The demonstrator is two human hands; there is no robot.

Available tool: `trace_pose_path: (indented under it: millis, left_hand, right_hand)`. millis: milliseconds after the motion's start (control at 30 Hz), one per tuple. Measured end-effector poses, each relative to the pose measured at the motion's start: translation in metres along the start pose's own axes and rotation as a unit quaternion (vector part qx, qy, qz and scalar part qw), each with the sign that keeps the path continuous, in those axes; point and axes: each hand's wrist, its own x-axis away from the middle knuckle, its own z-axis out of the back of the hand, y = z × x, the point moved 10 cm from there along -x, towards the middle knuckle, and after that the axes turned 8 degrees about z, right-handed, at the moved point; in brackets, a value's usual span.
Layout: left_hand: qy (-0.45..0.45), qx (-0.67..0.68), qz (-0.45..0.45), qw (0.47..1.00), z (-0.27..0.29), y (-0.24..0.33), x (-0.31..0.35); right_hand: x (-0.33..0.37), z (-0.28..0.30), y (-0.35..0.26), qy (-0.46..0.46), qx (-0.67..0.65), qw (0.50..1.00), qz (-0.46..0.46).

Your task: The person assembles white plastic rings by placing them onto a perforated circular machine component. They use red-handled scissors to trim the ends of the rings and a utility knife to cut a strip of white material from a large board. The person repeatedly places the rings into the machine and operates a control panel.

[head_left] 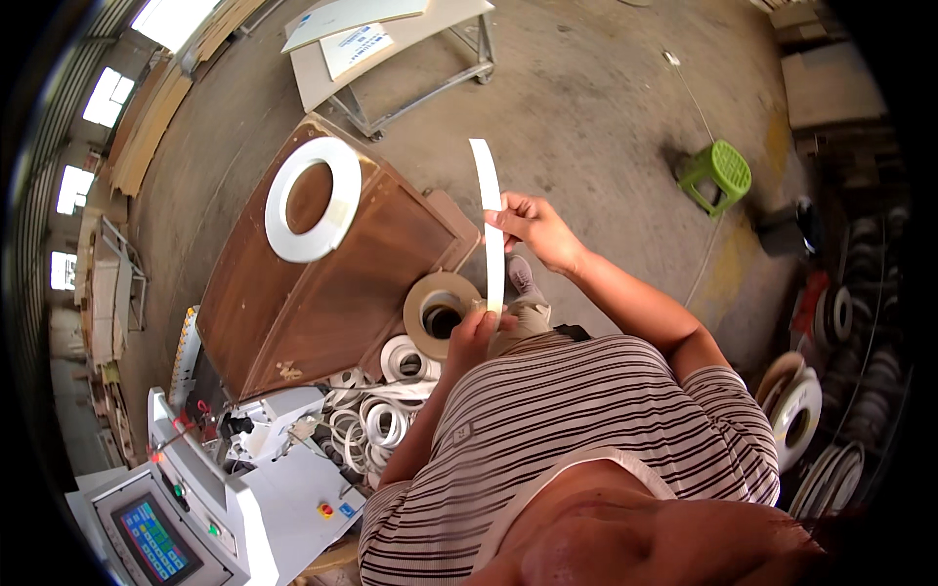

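Both my hands hold a narrow white strip [494,262], which looks like edge banding and stands nearly upright in front of my body. My right hand [537,232] pinches it around the middle between thumb and fingers, and its upper end sticks up free with a slight bend. Lower down, close to my waist, my left hand [471,337] is closed on the bottom end; its fingers are partly hidden. Left of the strip, a large white roll [277,203] lies flat on a brown wooden cabinet [337,283]. Beside my left hand is a tan roll [412,311].
Loose white coils [367,426] are heaped by my left forearm. A grey machine [283,503] with a lit screen [154,537] stands at lower left. Ahead is a wheeled table [430,27] bearing panels. To the right are a green stool [725,168] and more rolls [809,400].
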Motion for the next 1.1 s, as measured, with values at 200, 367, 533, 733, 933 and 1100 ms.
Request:
trace_pose_path:
  millis: [200,367,533,733,933,1100]
  left_hand:
    - [0.047,0.055,0.045,0.996,0.053,0.041,-0.163]
    - [0.064,0.137,0.108,0.983,0.096,0.054,-0.282]
    - [0.140,0.154,0.143,0.968,0.146,0.043,-0.377]
    - [0.172,0.252,0.227,0.925,0.191,0.051,-0.492]
    - [0.237,0.333,0.117,0.905,0.238,0.127,-0.600]
    - [0.293,0.344,0.092,0.887,0.311,0.145,-0.677]
  right_hand:
    - [-0.166,0.066,-0.018,0.002,0.027,1.000,-0.016]
    - [-0.299,0.091,-0.036,-0.017,0.083,0.996,0.005]
    - [-0.427,0.116,-0.009,-0.070,0.074,0.994,-0.032]
    - [-0.586,0.134,0.001,-0.140,0.070,0.983,-0.099]
    - [-0.728,0.151,0.019,-0.203,0.081,0.961,-0.167]
    - [-0.818,0.135,0.060,-0.239,0.043,0.942,-0.230]
